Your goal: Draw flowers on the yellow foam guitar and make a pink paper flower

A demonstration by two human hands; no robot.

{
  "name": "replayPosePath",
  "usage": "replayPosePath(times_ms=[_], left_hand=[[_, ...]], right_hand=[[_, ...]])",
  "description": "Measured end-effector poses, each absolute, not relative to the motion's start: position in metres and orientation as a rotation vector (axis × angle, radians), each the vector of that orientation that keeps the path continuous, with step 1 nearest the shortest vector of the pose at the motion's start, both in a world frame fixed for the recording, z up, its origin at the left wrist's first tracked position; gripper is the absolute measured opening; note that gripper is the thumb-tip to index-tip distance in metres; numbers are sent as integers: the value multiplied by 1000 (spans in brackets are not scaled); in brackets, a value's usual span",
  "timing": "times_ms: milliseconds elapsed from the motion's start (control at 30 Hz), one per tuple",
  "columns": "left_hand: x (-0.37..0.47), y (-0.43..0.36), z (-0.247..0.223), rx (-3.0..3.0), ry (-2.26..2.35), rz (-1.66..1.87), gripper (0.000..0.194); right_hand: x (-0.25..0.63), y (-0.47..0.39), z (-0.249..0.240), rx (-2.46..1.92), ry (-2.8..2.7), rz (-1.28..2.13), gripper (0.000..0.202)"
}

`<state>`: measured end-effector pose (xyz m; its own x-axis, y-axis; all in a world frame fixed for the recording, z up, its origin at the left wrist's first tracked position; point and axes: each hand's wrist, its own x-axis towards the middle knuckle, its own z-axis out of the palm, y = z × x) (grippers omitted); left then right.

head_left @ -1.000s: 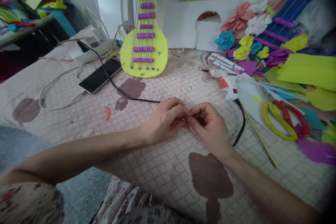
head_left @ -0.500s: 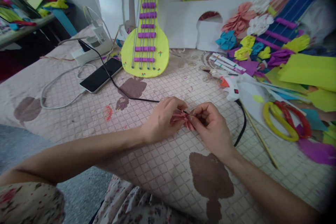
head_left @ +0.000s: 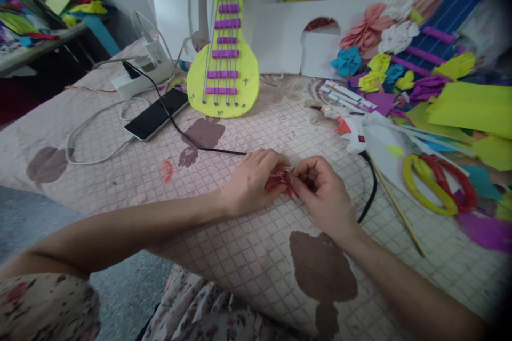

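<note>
A small piece of folded pink paper is pinched between my two hands above the quilted tablecloth. My left hand curls over its left side, with much of the paper hidden under the fingers. On the other side, the thumb and forefinger of my right hand grip the paper's edge. A black cable runs across the cloth to my left hand and comes out beyond the right one. To the right of my hands lies a white glue gun with an orange trigger.
A yellow paper guitar with purple bars leans upright at the back. Left of it lie a phone and a power strip. Scissors, a thin stick, paper flowers and coloured sheets crowd the right side.
Both hands stay in nearly the same place. The left fingers have closed down a little further over the pink paper, so less of it shows. The view has shifted slightly.
</note>
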<state>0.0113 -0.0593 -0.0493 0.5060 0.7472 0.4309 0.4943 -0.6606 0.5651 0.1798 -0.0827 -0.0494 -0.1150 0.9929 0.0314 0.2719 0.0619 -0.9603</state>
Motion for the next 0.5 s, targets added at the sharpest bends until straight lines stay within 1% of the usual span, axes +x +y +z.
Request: replayPosePath(times_ms=[133, 500], left_hand=[[15, -59, -48, 2384, 1064, 889, 28], [17, -59, -47, 2374, 1086, 862, 24]], right_hand=[[180, -83, -50, -1302, -1508, 1127, 14], [184, -82, -47, -1280, -1509, 1206, 12]])
